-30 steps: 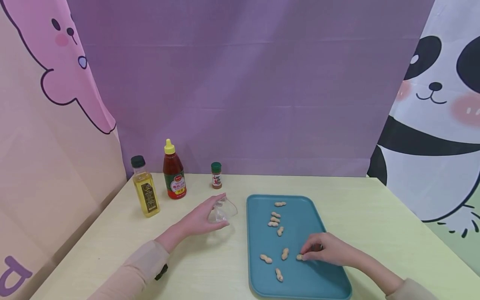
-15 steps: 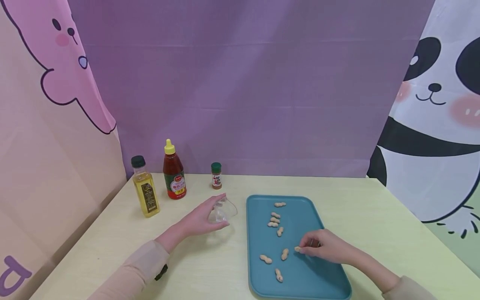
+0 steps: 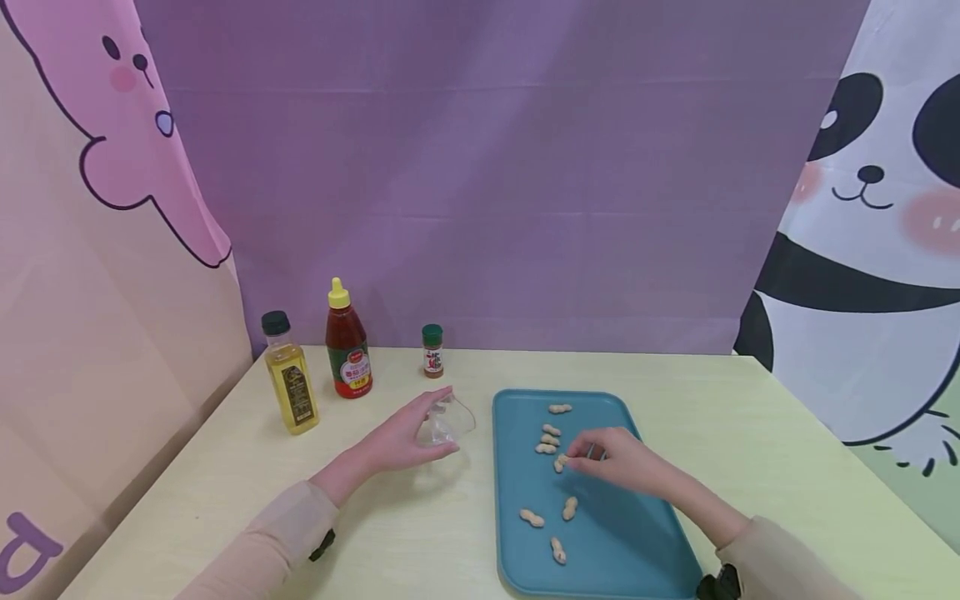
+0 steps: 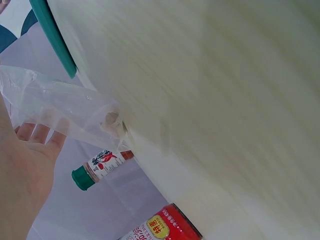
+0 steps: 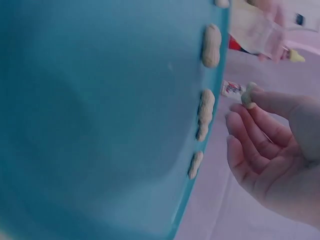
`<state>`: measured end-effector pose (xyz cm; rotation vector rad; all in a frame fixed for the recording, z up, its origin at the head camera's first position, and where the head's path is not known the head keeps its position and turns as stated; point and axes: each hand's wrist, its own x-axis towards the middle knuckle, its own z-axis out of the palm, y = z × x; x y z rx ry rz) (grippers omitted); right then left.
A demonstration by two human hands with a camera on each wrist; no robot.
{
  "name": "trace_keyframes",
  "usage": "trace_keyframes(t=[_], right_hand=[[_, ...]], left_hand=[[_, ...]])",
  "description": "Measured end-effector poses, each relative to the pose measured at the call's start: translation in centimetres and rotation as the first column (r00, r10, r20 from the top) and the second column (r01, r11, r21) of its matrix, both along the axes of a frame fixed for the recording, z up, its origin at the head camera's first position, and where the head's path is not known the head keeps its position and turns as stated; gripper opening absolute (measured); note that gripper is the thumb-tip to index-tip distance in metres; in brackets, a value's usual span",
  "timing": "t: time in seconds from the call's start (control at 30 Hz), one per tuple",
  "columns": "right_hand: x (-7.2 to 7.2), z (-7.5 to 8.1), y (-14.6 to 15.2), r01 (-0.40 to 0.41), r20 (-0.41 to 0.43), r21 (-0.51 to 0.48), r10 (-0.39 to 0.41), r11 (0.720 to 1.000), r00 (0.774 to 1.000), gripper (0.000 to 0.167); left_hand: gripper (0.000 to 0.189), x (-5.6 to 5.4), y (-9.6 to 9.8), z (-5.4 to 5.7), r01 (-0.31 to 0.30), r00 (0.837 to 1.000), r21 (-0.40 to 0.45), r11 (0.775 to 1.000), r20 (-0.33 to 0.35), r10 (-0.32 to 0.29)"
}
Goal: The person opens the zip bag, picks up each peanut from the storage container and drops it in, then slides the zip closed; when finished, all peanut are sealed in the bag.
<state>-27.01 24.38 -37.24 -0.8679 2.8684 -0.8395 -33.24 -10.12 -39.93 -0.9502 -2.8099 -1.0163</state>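
Note:
My left hand [image 3: 397,435] holds a clear plastic bag [image 3: 442,425], thumb and fingers spread wide around it, left of the blue tray [image 3: 510,567]. Through the bag [image 4: 60,100] in the left wrist view, a small brownish lump [image 4: 111,118] shows at its lower end. Over the tray, my right hand [image 3: 622,460] pinches an unshelled peanut [image 5: 247,96] between thumb and fingertips. In the head view its fingertips overlap a peanut [image 3: 559,466] on the tray. Other peanuts lie scattered there, including one near the far rim [image 3: 560,408] and one near the front [image 3: 558,550].
Behind the left hand stand an oil bottle [image 3: 292,383], a red sauce bottle with a yellow cap [image 3: 349,358] and a small green-capped spice jar [image 3: 432,352]. A purple curtain [image 3: 480,183] hangs behind the pale table [image 3: 420,542].
My right hand has lifted a peanut from the tray's right part and moved left and away from me across the tray. My left hand and the bag stay in place.

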Motion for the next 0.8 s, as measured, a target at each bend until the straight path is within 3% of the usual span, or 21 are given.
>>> trace_keyframes(t=[0.4, 0.6, 0.8], right_hand=[[-1.0, 1.0, -3.4, -0.046, -0.075, -0.025, 0.044, 0.999, 0.996, 0.02], [-1.7, 1.2, -5.2, -0.018, -0.086, -0.032, 0.015, 0.999, 0.996, 0.019], [-2.4, 1.6, -7.2, 0.029, -0.042, -0.066, -0.031, 0.997, 0.999, 0.02]], left_hand=[[0.084, -0.2, -0.1, -0.1, 0.015, 1.0, 0.006, 1.0, -0.018, -0.015], [0.084, -0.1, 0.0, 0.0, 0.014, 1.0, 0.002, 1.0, -0.014, -0.014], [0.085, -0.1, -0.1, -0.1, 0.008, 1.0, 0.005, 1.0, -0.005, -0.008]])
